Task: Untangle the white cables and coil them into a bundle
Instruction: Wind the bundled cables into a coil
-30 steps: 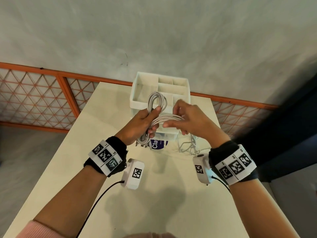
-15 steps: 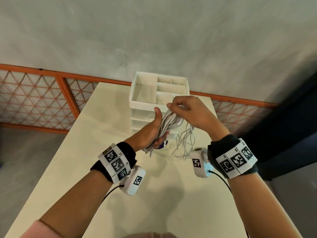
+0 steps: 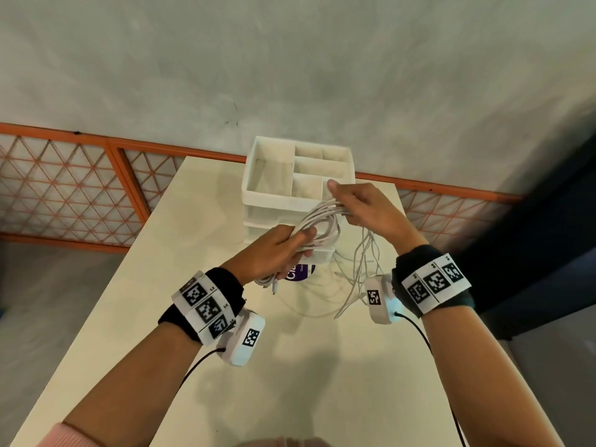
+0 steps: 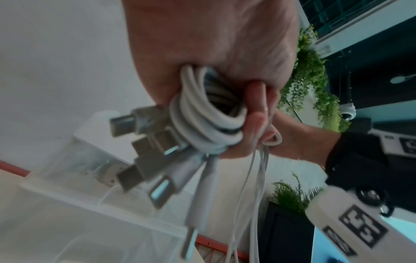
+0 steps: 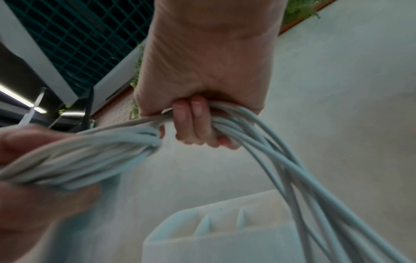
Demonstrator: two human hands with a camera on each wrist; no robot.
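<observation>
A bunch of white cables (image 3: 317, 222) is held in the air above the table, in front of the white organiser. My left hand (image 3: 280, 250) grips the coiled part, fingers curled round it (image 4: 202, 122); several USB plugs (image 4: 144, 160) stick out below the fist. My right hand (image 3: 361, 208) is higher and to the right, fingers wrapped round the same strands (image 5: 195, 121). From it loose thin cable ends (image 3: 358, 275) hang down to the table.
A white organiser (image 3: 267, 196) with several open compartments and drawers stands at the far end of the cream table (image 3: 290, 382). A purple-labelled item (image 3: 298, 272) lies at its foot. An orange lattice railing (image 3: 64, 191) runs behind. Camera leads trail from both wrists.
My right hand has drawn the strands up and to the right, stretching them away from the left fist. The left hand dropped slightly and turned flatter. More loose cable now hangs under the right wrist.
</observation>
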